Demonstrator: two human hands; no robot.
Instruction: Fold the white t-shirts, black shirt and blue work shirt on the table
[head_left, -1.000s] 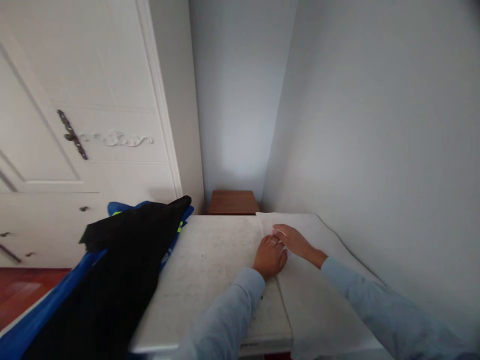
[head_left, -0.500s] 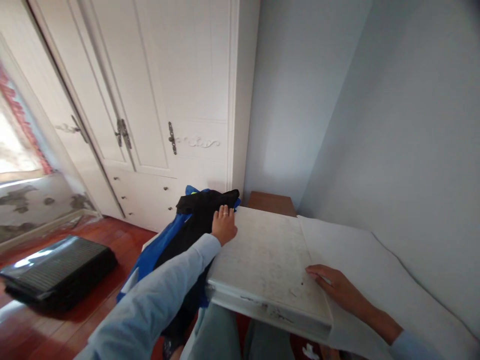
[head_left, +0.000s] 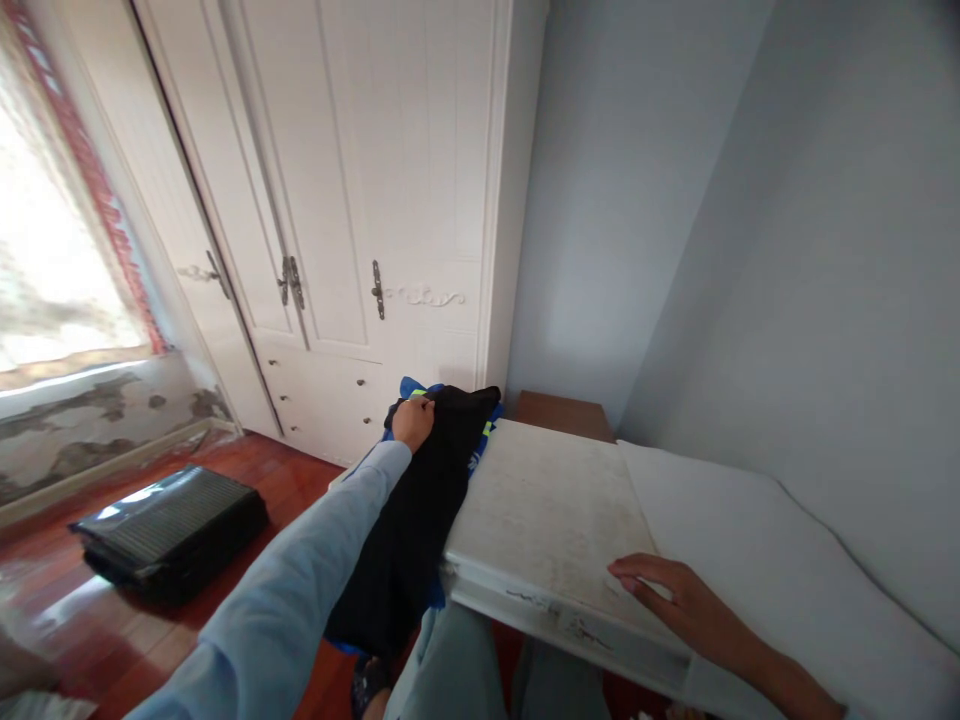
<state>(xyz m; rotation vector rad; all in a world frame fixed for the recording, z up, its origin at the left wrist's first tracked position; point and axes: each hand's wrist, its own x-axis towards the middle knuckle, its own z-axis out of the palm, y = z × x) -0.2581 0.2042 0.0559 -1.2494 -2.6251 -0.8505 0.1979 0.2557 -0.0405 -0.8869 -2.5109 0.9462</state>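
On black garment [head_left: 435,490] | left fingers [head_left: 422,407] curled, hold unclear | over tabletop [head_left: 547,490] | right fingers [head_left: 646,568] slightly parted, contact unclear

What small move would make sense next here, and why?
Probably bring the right hand over to the near part of the black garment: the left hand is on its far end, while the right is at the white table, away from the cloth.

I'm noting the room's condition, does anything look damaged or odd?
The wall at lower left has dark, flaky-looking patches breaking its pale surface; the white table has dark, chip-like marks along its front edge.
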